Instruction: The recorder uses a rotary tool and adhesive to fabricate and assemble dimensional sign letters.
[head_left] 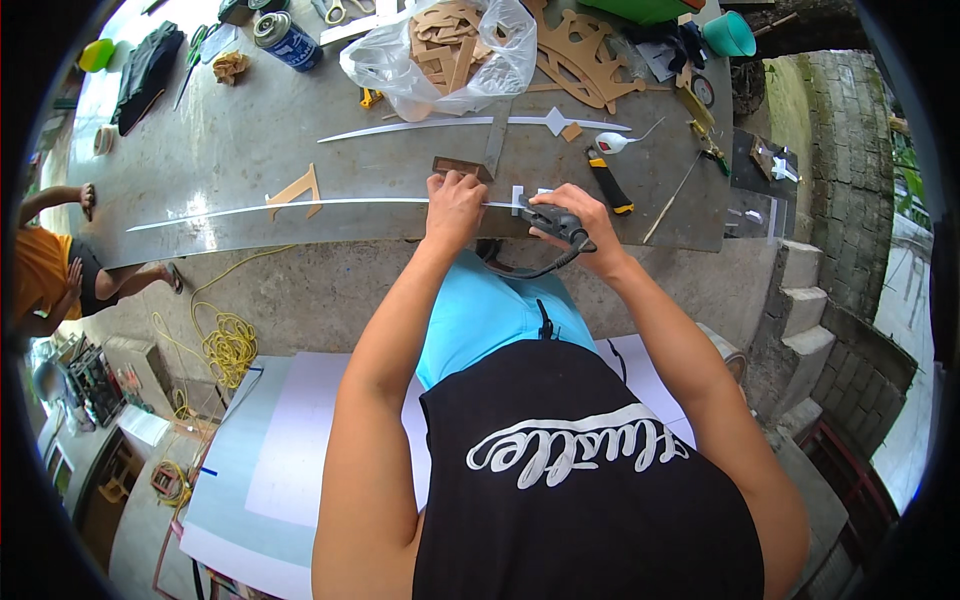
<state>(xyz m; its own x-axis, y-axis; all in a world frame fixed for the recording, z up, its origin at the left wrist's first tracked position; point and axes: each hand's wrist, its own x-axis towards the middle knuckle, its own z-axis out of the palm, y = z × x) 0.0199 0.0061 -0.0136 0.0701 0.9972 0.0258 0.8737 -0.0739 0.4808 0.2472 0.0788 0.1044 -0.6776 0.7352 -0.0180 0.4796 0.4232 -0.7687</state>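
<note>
A long, thin white strip lies along the near edge of the metal table. My left hand is closed on this strip, its fingertips against the wooden handle of a try square. A short white crosspiece sits at the strip's right end. My right hand grips a black corded hand tool beside that crosspiece; its exact kind I cannot make out. Farther back lies a second white strip with a diamond-shaped piece. A yellow-and-black utility knife rests right of my right hand.
A plastic bag of wooden offcuts, a cut-out board and a blue can stand at the back. An A-shaped wooden piece lies under the long strip. At the left is another person. Yellow cord coils on the floor.
</note>
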